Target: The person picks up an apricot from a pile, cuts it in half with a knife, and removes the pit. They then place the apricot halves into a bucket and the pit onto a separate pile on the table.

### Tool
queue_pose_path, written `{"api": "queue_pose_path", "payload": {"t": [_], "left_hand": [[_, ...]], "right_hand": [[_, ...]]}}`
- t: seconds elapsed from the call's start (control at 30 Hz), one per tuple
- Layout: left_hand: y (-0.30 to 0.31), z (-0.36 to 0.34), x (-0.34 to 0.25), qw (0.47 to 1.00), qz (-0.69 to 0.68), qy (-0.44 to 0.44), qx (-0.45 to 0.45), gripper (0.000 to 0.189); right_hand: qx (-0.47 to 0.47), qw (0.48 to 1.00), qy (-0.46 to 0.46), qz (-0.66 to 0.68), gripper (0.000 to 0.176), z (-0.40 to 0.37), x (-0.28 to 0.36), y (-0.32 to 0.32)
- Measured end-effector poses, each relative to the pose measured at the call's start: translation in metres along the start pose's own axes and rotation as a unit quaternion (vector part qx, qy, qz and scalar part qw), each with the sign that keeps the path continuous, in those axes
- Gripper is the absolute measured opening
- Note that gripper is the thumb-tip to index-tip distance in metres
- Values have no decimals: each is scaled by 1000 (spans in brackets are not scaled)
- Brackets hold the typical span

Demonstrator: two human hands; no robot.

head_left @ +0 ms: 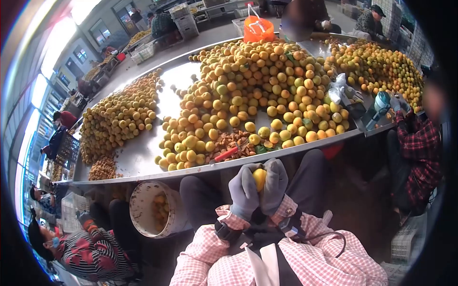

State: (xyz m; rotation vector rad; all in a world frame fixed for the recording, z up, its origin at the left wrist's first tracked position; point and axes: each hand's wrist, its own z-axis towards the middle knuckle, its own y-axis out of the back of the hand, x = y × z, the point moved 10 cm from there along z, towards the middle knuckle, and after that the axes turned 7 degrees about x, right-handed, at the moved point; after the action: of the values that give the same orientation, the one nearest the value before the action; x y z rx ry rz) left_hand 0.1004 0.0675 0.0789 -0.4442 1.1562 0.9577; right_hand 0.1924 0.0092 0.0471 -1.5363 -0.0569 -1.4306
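Observation:
A yellow apricot point(259, 178) is held between my two grey-gloved hands, close to the table's front edge and above my lap. My left hand point(243, 191) wraps its left side, and my right hand point(274, 185) closes on its right side. The fingers cover much of the fruit. In front of my hands, a red-handled tool point(226, 154) rests on a heap of brown pits point(238, 141); its working end is hard to make out. Behind it, a large pile of apricots point(257, 71) covers the metal table point(143, 164).
A white bucket point(135, 217) with fruit inside stands left of my knees. An orange bag point(257, 29) sits at the table's far edge. Someone in a red plaid shirt point(420, 148) works at right; another person in a striped top point(90, 252) sits at left.

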Motion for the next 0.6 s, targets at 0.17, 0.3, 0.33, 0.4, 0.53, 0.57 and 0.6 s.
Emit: {"api": "queue_pose_path", "payload": {"t": [0.17, 0.3, 0.33, 0.4, 0.53, 0.57, 0.6], "left_hand": [[9, -1, 31, 997, 33, 73, -1, 33], [-5, 4, 15, 955, 250, -16, 157, 62], [-11, 2, 0, 915, 344, -123, 170, 71], [-8, 8, -5, 889, 378, -154, 206, 78], [-15, 7, -25, 849, 410, -222, 247, 71], [-21, 4, -24, 824, 433, -232, 282, 69], [-20, 4, -23, 824, 433, -232, 282, 69]], "right_hand": [[46, 996, -28, -66, 27, 21, -29, 17], [126, 967, -35, -217, 26, 26, -31, 28], [187, 891, 115, -397, 26, 17, -8, 7], [158, 957, -210, -120, 30, 8, -51, 22], [95, 898, -421, 89, 36, -17, -79, 11], [118, 899, -416, 65, 38, -18, -75, 9], [141, 899, -412, 40, 39, -19, -69, 8]]}}
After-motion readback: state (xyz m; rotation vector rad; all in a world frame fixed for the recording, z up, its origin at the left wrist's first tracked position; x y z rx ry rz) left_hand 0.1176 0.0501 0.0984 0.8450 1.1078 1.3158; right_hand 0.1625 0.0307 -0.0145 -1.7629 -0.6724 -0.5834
